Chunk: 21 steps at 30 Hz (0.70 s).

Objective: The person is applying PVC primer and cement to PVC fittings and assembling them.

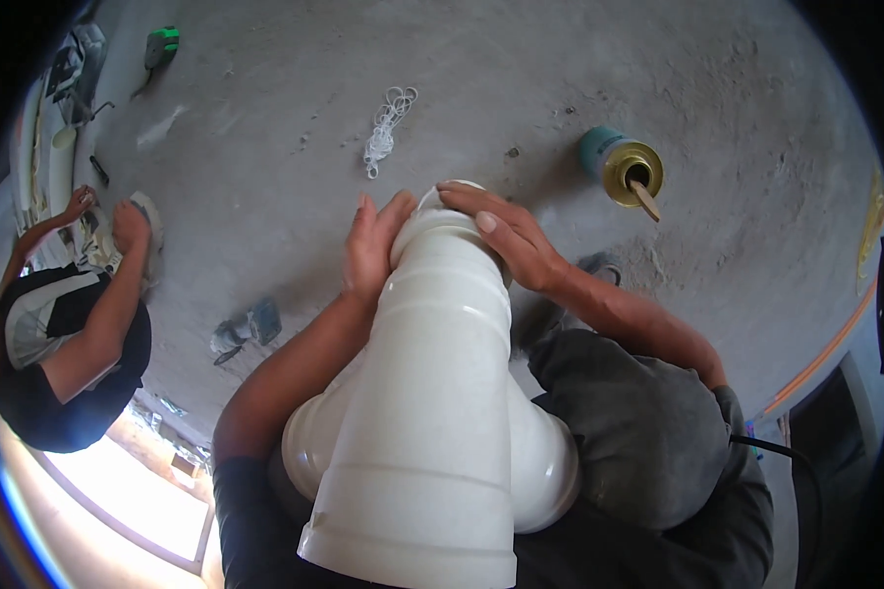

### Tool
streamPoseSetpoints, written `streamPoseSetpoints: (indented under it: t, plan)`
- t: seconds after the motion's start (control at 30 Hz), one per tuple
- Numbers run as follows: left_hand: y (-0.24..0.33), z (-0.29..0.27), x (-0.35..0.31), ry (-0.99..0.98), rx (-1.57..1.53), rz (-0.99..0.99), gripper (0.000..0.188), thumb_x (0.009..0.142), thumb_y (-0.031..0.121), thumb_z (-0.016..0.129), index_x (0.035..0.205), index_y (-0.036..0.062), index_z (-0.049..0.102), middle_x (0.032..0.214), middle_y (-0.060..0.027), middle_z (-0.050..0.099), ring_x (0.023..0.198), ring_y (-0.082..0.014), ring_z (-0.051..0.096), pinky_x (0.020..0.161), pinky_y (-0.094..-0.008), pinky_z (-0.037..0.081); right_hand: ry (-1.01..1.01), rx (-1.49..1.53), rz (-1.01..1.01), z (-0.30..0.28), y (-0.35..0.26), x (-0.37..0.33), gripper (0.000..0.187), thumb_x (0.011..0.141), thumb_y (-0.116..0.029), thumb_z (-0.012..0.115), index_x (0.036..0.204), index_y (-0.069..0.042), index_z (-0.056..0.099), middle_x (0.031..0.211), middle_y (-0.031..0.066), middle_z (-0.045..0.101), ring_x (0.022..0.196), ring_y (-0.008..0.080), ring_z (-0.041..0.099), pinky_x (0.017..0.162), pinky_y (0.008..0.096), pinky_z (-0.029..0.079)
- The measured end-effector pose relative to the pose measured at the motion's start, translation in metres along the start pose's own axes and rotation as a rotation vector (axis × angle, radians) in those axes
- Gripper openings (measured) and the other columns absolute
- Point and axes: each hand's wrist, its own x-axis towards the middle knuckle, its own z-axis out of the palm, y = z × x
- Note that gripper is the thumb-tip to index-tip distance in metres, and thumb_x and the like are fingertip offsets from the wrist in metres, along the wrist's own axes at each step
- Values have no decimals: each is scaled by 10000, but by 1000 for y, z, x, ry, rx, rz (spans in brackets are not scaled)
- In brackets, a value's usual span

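Observation:
A large white plastic pipe fitting with side branches rests against my lap, its narrower collar pointing away from me. My left hand wraps the left side of that collar, with some fingers hidden behind it. Across the collar's far rim and right side lies my right hand, its fingers curled over the edge. A thin white strip or edge shows between the two hands at the rim; what it is I cannot make out.
A tangle of white cord lies ahead on the concrete floor. To the right stands an opened tin with a wooden stick in it. A green-and-black tape measure lies far left. Another person works at left, near a white pipe.

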Motion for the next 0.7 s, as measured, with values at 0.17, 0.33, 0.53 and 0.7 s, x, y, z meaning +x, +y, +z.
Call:
streamPoseSetpoints:
  t: [0.17,0.33,0.53,0.7]
  plan:
    - [14,9,15,-86,133,69,926,949,693,269,1535,-13,141,1597,-198,175,1467,-303,214,1188,-402,190,146,-63,45,-3,5,-23,543,1027,-369,334,1334,28,540,1442,213,469,1373,352,393,1152,437,259]
    - [-53,-59,24,-168,-74,-110,814,977,628,300,1513,16,263,1566,-162,279,1425,-313,300,1161,-404,257,-22,82,259,-24,-31,31,605,1020,-461,339,1257,24,611,1407,216,501,1347,330,427,1127,434,311]
    - [-63,-57,32,-106,-224,-212,757,956,622,317,1445,46,358,1426,-159,436,1214,-300,518,1079,-435,393,-145,-100,48,-13,1,30,567,997,-412,362,1297,21,573,1369,223,532,1320,337,455,1118,408,321]
    - [-32,-41,51,228,-69,-4,787,977,585,356,1493,-7,292,1532,-189,341,1408,-301,334,1138,-399,293,148,-18,-14,8,8,-13,504,997,-314,379,1335,24,539,1390,216,520,1336,337,442,1130,410,296]
